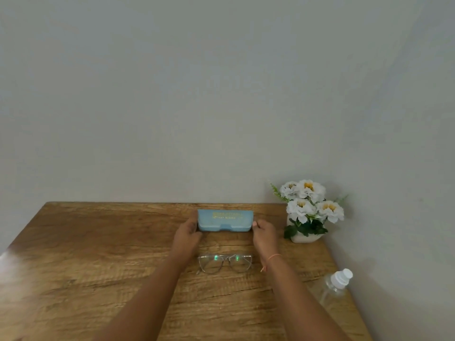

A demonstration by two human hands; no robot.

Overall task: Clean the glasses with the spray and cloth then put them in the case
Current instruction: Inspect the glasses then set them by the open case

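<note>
A light blue glasses case (225,220) with gold lettering lies closed on the wooden table (98,254), near the far edge by the wall. My left hand (188,233) grips its left end and my right hand (263,233) grips its right end. Clear-framed glasses (225,263) lie on the table between my forearms, closer to me than the case. A clear spray bottle (336,285) with a white cap stands at the table's right edge. No cloth is in view.
A white pot of white artificial flowers (307,212) stands at the back right corner, right of the case. A plain grey wall runs behind and to the right of the table. A thin cord bracelet circles my right wrist.
</note>
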